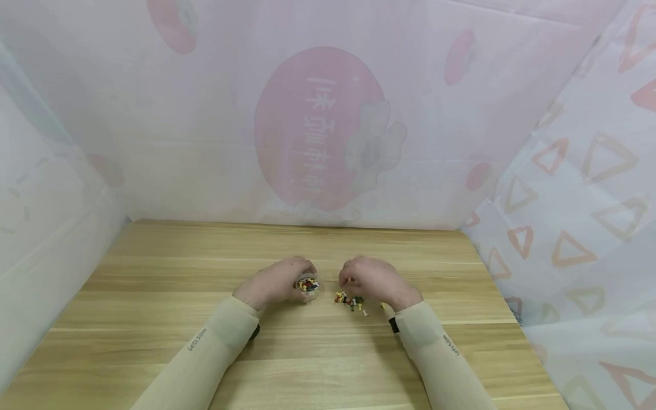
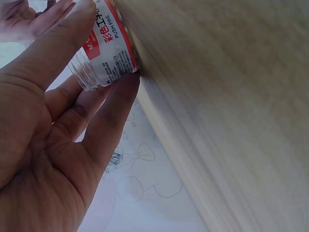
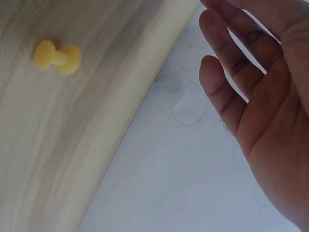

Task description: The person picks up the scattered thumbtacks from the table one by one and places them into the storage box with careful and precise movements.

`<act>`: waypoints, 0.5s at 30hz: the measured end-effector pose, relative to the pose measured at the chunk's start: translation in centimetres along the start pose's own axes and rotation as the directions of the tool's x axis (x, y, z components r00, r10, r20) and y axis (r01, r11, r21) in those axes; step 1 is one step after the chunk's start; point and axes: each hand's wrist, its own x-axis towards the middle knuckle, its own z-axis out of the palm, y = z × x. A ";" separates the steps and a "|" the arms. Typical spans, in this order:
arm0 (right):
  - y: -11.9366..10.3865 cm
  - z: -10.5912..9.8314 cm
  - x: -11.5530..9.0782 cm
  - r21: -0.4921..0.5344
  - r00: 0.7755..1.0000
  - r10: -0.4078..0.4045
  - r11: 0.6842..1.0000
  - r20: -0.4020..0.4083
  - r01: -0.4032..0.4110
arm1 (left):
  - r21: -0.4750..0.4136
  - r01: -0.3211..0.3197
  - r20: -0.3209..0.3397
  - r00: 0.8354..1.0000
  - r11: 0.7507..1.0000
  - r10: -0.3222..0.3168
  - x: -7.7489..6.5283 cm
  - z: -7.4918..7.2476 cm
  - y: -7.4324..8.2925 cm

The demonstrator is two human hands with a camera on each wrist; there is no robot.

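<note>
A small clear jar full of colourful push pins stands on the table with its mouth up. My left hand grips it from the left, thumb on one side and fingers on the other. The left wrist view shows the jar's red and white label, printed PUSH PINS, between thumb and fingers. Just right of the jar lies a loose pile of push pins. Above that pile hovers my right hand, fingers bent downward. In the right wrist view the thumb and index fingertips are cut off, so anything between them is hidden.
A lone yellow push pin lies apart from the pile, under the right wrist. The wooden table reaches back to a pink printed curtain. Another printed sheet hangs along the right side.
</note>
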 end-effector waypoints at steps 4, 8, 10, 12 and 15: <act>0.4 0.4 0.3 -0.046 0.999 -0.033 0.998 0.029 0.035 | -0.001 0.001 0.004 1.000 1.000 -0.001 0.2 -0.1 -0.2; 0.6 0.7 0.5 -0.089 0.998 -0.049 0.995 0.032 0.052 | 0.002 0.001 0.008 1.000 1.000 -0.001 0.4 -0.3 -0.3; 0.7 0.8 0.6 -0.098 0.999 -0.045 0.994 0.029 0.048 | 0.000 0.001 0.010 1.000 1.000 -0.001 0.5 -0.3 -0.4; 0.8 0.9 0.6 -0.103 0.999 -0.033 0.994 0.029 0.036 | -0.001 0.001 0.011 1.000 1.000 -0.001 0.6 -0.4 -0.5; 0.8 1.0 0.6 -0.103 0.999 -0.019 0.994 0.026 0.021 | -0.002 0.006 0.013 1.000 1.000 -0.006 0.5 -0.4 -0.4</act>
